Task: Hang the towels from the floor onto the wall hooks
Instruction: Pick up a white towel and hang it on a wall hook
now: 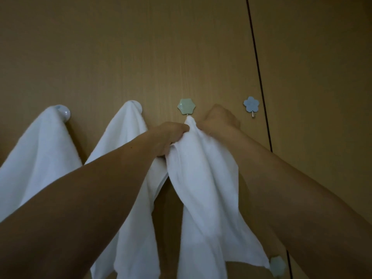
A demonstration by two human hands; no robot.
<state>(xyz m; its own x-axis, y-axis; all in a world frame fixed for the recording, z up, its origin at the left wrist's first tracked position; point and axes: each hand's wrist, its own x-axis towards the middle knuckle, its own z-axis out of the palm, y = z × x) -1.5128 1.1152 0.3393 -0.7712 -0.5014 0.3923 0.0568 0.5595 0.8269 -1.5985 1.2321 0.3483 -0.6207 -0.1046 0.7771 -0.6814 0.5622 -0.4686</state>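
Towel [203, 178] gathered to a peak, long axis falling toward 6 o'clock. Left hand [171, 135] and right hand [219, 119] both grip it with curled fingers. Green hook [186, 106] sits at 12 o'clock, its pin touching the peak; both hands are equally near.
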